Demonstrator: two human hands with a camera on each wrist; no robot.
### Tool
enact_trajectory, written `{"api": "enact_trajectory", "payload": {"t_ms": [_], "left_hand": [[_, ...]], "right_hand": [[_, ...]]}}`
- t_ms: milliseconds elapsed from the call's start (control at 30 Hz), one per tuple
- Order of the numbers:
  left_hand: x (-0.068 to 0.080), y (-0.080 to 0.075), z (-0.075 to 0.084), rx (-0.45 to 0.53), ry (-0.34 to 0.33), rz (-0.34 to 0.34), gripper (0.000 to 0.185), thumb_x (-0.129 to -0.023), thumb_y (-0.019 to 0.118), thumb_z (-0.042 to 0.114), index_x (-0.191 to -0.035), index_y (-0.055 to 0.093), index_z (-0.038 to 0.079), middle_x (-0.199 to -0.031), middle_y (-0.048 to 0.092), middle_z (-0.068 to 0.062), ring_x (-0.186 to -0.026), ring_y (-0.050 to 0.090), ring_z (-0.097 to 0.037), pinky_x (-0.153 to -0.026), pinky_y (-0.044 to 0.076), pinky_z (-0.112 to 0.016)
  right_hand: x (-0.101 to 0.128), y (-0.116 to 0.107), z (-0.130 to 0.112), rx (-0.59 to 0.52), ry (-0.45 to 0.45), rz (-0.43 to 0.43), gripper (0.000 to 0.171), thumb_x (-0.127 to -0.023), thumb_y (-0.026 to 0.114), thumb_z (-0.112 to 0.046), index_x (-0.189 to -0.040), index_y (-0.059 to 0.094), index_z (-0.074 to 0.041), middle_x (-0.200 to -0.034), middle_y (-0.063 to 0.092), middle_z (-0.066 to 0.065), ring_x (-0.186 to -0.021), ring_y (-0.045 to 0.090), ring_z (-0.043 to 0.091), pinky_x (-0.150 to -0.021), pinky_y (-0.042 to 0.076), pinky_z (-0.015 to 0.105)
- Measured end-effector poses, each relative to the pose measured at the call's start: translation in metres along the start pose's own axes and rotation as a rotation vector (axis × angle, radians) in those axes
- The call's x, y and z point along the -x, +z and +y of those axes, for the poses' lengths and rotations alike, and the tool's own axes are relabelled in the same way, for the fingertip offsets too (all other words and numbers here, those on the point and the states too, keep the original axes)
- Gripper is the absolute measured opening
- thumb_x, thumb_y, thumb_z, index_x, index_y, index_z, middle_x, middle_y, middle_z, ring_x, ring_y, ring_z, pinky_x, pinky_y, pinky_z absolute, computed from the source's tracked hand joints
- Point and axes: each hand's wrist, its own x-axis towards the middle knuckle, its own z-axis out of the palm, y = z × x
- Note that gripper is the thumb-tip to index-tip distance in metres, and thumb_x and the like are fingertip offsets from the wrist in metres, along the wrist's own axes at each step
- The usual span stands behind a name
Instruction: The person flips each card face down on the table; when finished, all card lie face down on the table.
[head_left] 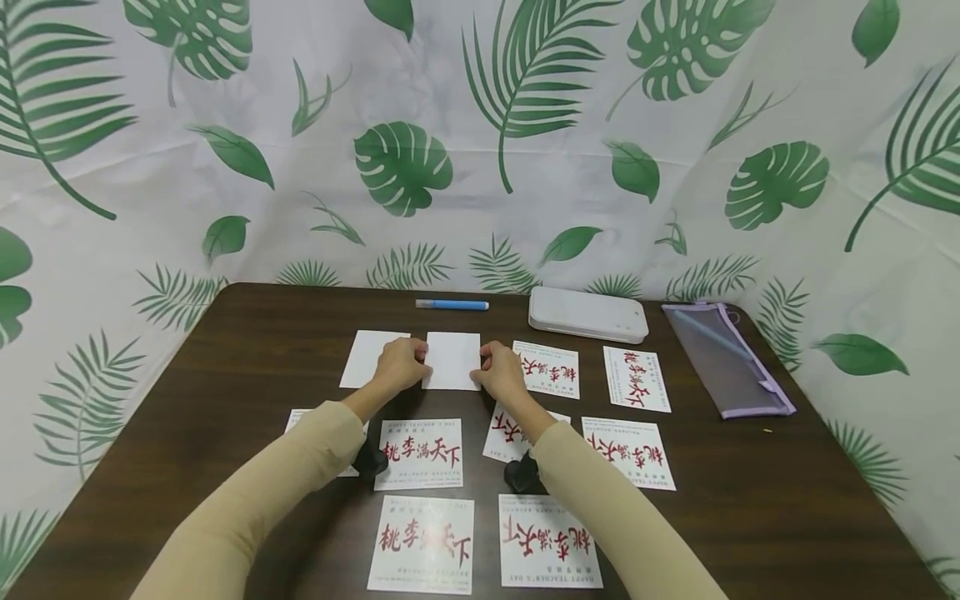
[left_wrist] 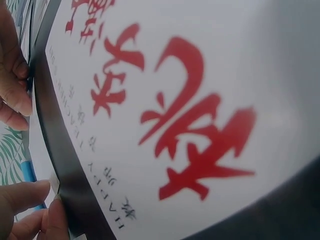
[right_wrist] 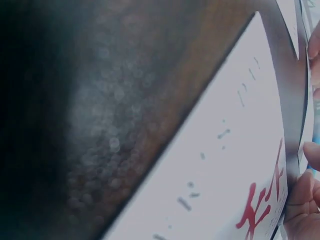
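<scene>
Left hand: fingers curled at the left edge of the blank white card, pinching it, it seems — the grip itself is too small to confirm.
Second blank card: just left of that hand, partly under it.
Blank white card: flat on the table, far middle row, held square from both sides.
Right hand: curled on the card's right edge, likely steadying it.
Printed cards: red characters up, spread in loose rows, near ones cut by the sleeves.
Blue pen, white case, purple pouch: parked along the far edge — out of the way.
Wrist views: blurred print, fingertips only.
</scene>
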Motion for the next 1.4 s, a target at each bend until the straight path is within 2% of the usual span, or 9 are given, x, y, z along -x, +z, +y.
{"api": "enact_trajectory", "payload": {"t_ms": [200, 333, 533, 633, 800, 967, 1133, 1333, 1400], "left_hand": [[-0.001, 0.000, 0.001, 0.010, 0.009, 0.001, 0.036, -0.080, 0.069, 0.007, -0.114, 0.063, -0.003, -0.105, 0.065, -0.015, -0.096, 0.057, -0.028, -0.086, 0.046, -0.041], [-0.005, 0.002, 0.007, 0.089, 0.050, 0.005, 0.043, -0.082, 0.069, 0.009, -0.122, 0.059, -0.002, -0.108, 0.064, -0.016, -0.097, 0.059, -0.028, -0.083, 0.049, -0.039], [-0.012, 0.016, 0.031, 0.297, 0.110, -0.129, 0.052, -0.083, 0.070, 0.008, -0.131, 0.052, -0.001, -0.117, 0.061, -0.018, -0.094, 0.066, -0.028, -0.070, 0.055, -0.027], [-0.014, 0.026, 0.043, 0.320, 0.130, -0.191, 0.054, -0.083, 0.070, 0.008, -0.132, 0.050, -0.001, -0.118, 0.060, -0.019, -0.092, 0.067, -0.027, -0.068, 0.055, -0.025], [-0.018, 0.039, 0.058, 0.349, 0.139, -0.244, 0.056, -0.083, 0.070, 0.007, -0.134, 0.048, 0.000, -0.121, 0.058, -0.019, -0.099, 0.064, -0.028, -0.074, 0.055, -0.026], [-0.023, 0.049, 0.070, 0.331, 0.149, -0.250, 0.059, -0.080, 0.072, 0.007, -0.134, 0.049, 0.000, -0.119, 0.059, -0.018, -0.104, 0.061, -0.027, -0.075, 0.054, -0.027], [-0.031, 0.057, 0.077, 0.289, 0.146, -0.241, 0.062, -0.078, 0.075, 0.009, -0.133, 0.050, 0.001, -0.115, 0.061, -0.014, -0.105, 0.059, -0.025, -0.080, 0.053, -0.028], [-0.038, 0.069, 0.082, 0.161, 0.217, -0.245, 0.065, -0.075, 0.078, 0.012, -0.133, 0.050, 0.000, -0.099, 0.061, -0.007, -0.087, 0.054, -0.016, -0.080, 0.048, -0.027], [-0.038, 0.072, 0.084, 0.113, 0.196, -0.238, 0.065, -0.076, 0.077, 0.010, -0.133, 0.050, 0.000, -0.096, 0.060, -0.006, -0.085, 0.051, -0.016, -0.080, 0.046, -0.028]], "right_hand": [[0.000, -0.004, 0.003, -0.060, 0.007, -0.015, 0.036, -0.075, 0.074, -0.003, -0.108, 0.061, 0.003, -0.074, 0.056, 0.005, -0.065, 0.049, 0.015, -0.060, 0.041, 0.025], [-0.001, -0.016, 0.007, -0.145, 0.015, 0.031, 0.035, -0.077, 0.073, -0.004, -0.110, 0.061, 0.003, -0.074, 0.057, 0.005, -0.063, 0.050, 0.012, -0.058, 0.042, 0.022], [-0.006, -0.052, 0.034, -0.237, 0.077, 0.113, 0.037, -0.081, 0.070, -0.005, -0.115, 0.060, 0.005, -0.079, 0.055, 0.006, -0.066, 0.051, 0.011, -0.056, 0.044, 0.018], [-0.006, -0.070, 0.052, -0.204, 0.130, 0.125, 0.039, -0.083, 0.068, -0.007, -0.119, 0.059, 0.004, -0.083, 0.055, 0.006, -0.069, 0.050, 0.011, -0.057, 0.044, 0.018], [-0.003, -0.092, 0.073, -0.190, 0.182, 0.102, 0.042, -0.085, 0.066, -0.008, -0.124, 0.055, 0.004, -0.086, 0.053, 0.007, -0.071, 0.049, 0.012, -0.058, 0.043, 0.020], [-0.002, -0.104, 0.087, -0.159, 0.197, 0.069, 0.046, -0.084, 0.067, -0.006, -0.125, 0.052, 0.007, -0.086, 0.053, 0.009, -0.073, 0.048, 0.014, -0.058, 0.041, 0.020], [-0.003, -0.110, 0.092, -0.131, 0.202, 0.017, 0.050, -0.082, 0.069, -0.006, -0.126, 0.049, 0.008, -0.082, 0.054, 0.009, -0.067, 0.055, 0.014, -0.060, 0.048, 0.023], [-0.002, -0.108, 0.095, -0.040, 0.217, 0.019, 0.051, -0.081, 0.072, -0.008, -0.125, 0.051, 0.005, -0.082, 0.052, 0.008, -0.065, 0.050, 0.015, -0.057, 0.043, 0.025], [-0.002, -0.106, 0.096, -0.013, 0.208, 0.015, 0.050, -0.080, 0.073, -0.008, -0.123, 0.052, 0.005, -0.082, 0.051, 0.008, -0.065, 0.047, 0.016, -0.055, 0.041, 0.024]]}}
